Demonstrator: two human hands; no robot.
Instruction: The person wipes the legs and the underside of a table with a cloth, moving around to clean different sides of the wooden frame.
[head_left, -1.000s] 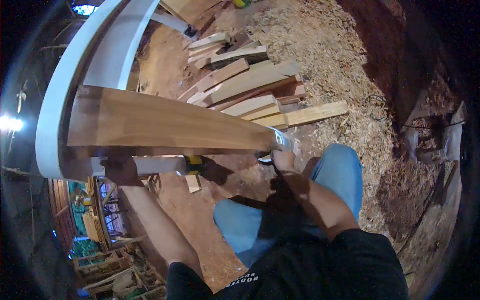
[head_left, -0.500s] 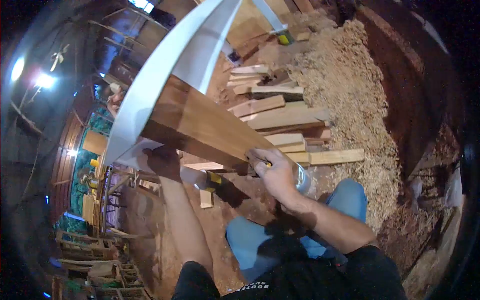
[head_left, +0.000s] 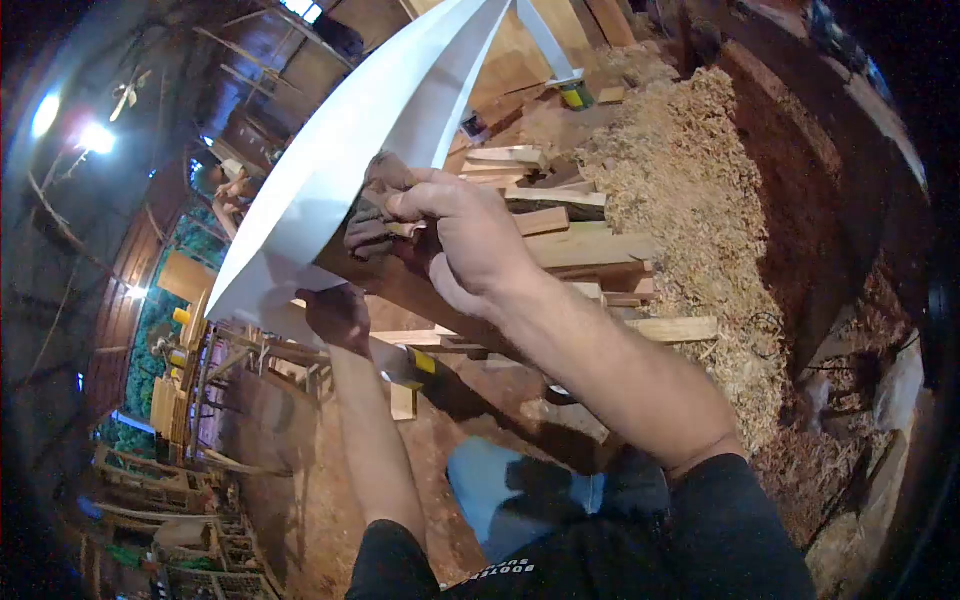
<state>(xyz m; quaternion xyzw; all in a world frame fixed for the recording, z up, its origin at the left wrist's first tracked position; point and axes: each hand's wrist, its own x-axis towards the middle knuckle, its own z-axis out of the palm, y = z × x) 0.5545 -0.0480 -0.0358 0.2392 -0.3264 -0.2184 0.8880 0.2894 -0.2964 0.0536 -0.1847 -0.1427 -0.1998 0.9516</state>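
A brown rag [head_left: 372, 205] is bunched in my right hand [head_left: 465, 235], its fingers closed round it. That hand presses the rag against a thick wooden beam [head_left: 440, 305], close to where the beam meets a large white curved piece [head_left: 320, 140]. My forearm covers much of the beam. My left hand [head_left: 338, 312] is in shadow under the white piece, against its lower side near the beam. Its fingers are mostly hidden. Beside the left wrist is a white post with a yellow and black end [head_left: 412, 366].
Several cut wood pieces [head_left: 590, 248] lie on the dirt floor, next to a heap of wood shavings [head_left: 690, 200]. Another white post stands on a yellow-and-dark base [head_left: 575, 94]. A person [head_left: 232, 188] is in the background at left. Wooden racks [head_left: 170, 500] stand at lower left.
My right hand has moved up and left along the beam with the rag, from its near end to beside the white piece. My left hand stays in about the same place.
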